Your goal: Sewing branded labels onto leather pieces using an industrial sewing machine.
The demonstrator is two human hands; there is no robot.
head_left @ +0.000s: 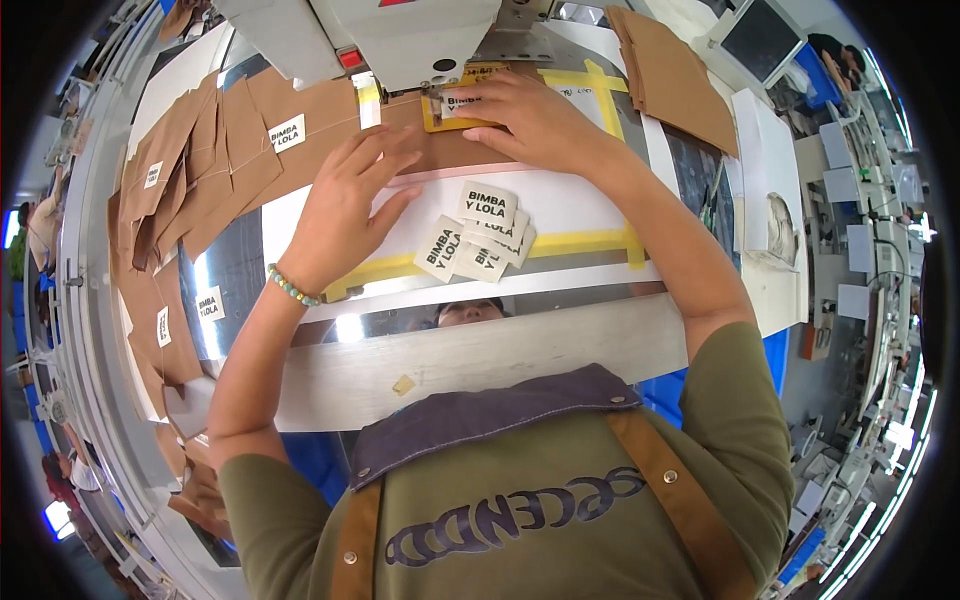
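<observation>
My left hand is over the brown strip and white sheet, left of the machine's working head, with fingers apart and holding nothing visible. My right hand rests with fingers extended over a yellow plate carrying a white printed label, under the machine head. Part of the label is hidden by those fingers. Several white labels with black print lie overlapping on the white sheet between my forearms, inside strips of yellow tape.
Cut brown pieces with labels lie at the left, and a brown stack at the back right. A white tray and a monitor stand right. A metal edge runs along the front. Other people appear far off.
</observation>
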